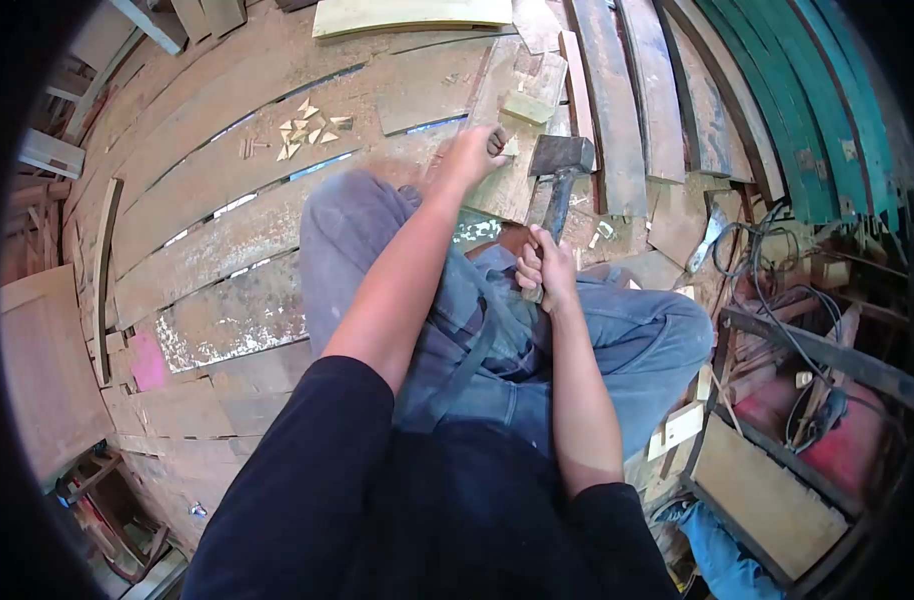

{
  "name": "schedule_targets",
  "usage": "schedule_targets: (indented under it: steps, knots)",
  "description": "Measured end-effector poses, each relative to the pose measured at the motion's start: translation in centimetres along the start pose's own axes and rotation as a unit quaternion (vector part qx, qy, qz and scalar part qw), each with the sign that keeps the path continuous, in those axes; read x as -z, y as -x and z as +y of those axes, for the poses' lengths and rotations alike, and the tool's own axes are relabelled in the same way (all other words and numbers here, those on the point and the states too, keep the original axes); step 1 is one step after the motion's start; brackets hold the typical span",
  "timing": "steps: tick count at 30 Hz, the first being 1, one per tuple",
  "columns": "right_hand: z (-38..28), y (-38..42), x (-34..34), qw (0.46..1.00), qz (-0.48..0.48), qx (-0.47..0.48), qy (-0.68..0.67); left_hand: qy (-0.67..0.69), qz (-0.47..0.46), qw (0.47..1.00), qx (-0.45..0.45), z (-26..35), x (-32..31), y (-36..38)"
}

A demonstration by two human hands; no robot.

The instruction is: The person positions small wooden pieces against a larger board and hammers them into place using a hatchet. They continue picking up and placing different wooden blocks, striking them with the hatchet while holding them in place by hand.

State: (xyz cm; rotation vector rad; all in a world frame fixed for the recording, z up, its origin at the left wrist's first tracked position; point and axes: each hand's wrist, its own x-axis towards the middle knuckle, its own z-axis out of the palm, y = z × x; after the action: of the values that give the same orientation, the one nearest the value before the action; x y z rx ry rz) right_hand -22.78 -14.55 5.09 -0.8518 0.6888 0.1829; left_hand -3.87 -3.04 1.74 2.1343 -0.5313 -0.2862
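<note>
My right hand (546, 268) is wrapped round the handle of a hammer (561, 157), whose dark, blocky metal head lies over a pale board. Just left of the hammer head, my left hand (479, 156) is closed, with a small light wood piece (511, 147) at its fingertips. Beyond both hands a short yellowish wood block (527, 109) rests on the wooden boards. Several small triangular wood pieces (307, 130) lie in a loose pile on the plank floor to the left.
Long planks (614, 110) lie at the upper right beside green slats (777, 95). A putty knife (707, 238) and black cables (762, 245) are on the right, near a dark frame (827, 350). A curved wood strip (105, 280) is at far left.
</note>
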Motion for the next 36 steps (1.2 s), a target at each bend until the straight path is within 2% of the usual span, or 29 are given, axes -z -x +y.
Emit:
schedule_targets:
  steps: [4, 7, 8, 10, 13, 16, 19, 21, 22, 23, 24, 25, 26, 27, 29, 32, 33, 35, 36]
  knots:
    - [0.0, 0.5, -0.4, 0.998, 0.027, 0.029, 0.050, 0.060, 0.002, 0.998, -0.024, -0.3, 0.1, 0.1]
    - [0.4, 1.4, -1.2, 0.992, 0.023, 0.062, 0.105, 0.097, 0.074, 0.992, 0.002, 0.8, 1.6, 0.2]
    - [0.5, 1.6, -1.6, 0.989, 0.016, 0.080, 0.121, 0.154, 0.095, 0.983, 0.020, 1.7, 2.3, -0.2]
    - [0.2, 2.1, -2.4, 0.980, 0.009, 0.108, 0.165, 0.222, 0.163, 0.961, -0.042, 3.5, 4.9, -0.9]
    - [0.0, 3.2, -3.8, 0.968, 0.019, 0.122, 0.217, 0.201, 0.160, 0.963, -0.081, 5.3, 9.6, -0.5]
    - [-0.1, 2.8, -4.1, 0.965, 0.020, 0.125, 0.231, 0.210, 0.127, 0.964, -0.106, 3.1, 12.7, 0.0]
    - [-0.3, 2.5, -4.2, 0.952, 0.057, 0.152, 0.258, 0.217, 0.109, 0.967, 0.072, -0.1, 14.5, 1.8]
    - [-2.2, 2.7, -4.2, 0.926, 0.074, 0.211, 0.303, 0.328, 0.158, 0.929, 0.073, -1.4, 14.7, 1.2]
    - [-3.1, 2.1, -3.4, 0.831, 0.124, 0.331, 0.430, 0.382, 0.182, 0.903, 0.078, -2.2, 14.5, 0.9]
    - [-5.1, 3.5, -5.0, 0.834, 0.137, 0.334, 0.416, 0.413, 0.184, 0.889, 0.073, -3.1, 14.2, 0.5]
    - [-7.3, 5.4, -7.6, 0.857, 0.107, 0.350, 0.363, 0.443, 0.184, 0.875, 0.067, -3.9, 13.9, -0.3]
    - [-9.0, 6.4, -9.3, 0.834, 0.112, 0.414, 0.348, 0.472, 0.182, 0.860, 0.060, -4.2, 13.6, -0.6]
    - [-10.7, 7.7, -11.1, 0.899, 0.040, 0.372, 0.230, 0.478, 0.201, 0.848, 0.110, -3.2, 13.4, -0.6]
    - [-12.4, 8.0, -11.5, 0.896, -0.039, 0.394, 0.201, 0.480, 0.191, 0.849, 0.111, -3.0, 13.2, -0.7]
    - [-13.8, 9.5, -14.0, 0.878, -0.063, 0.439, 0.181, 0.482, 0.178, 0.851, 0.107, -2.7, 13.4, -1.0]
    - [-12.4, 8.5, -13.6, 0.886, -0.075, 0.426, 0.167, 0.537, 0.191, 0.812, 0.127, -2.4, 13.8, -1.4]
    - [-10.9, 7.4, -12.8, 0.905, -0.051, 0.398, 0.142, 0.550, 0.197, 0.801, 0.134, -2.6, 13.9, -1.4]
    - [-6.4, 4.9, -10.5, 0.836, 0.155, 0.412, 0.327, 0.546, 0.206, 0.799, 0.149, -2.9, 13.7, -1.6]
    - [-3.4, 2.6, -7.6, 0.817, 0.149, 0.405, 0.384, 0.543, 0.207, 0.799, 0.155, -3.1, 13.6, -1.6]
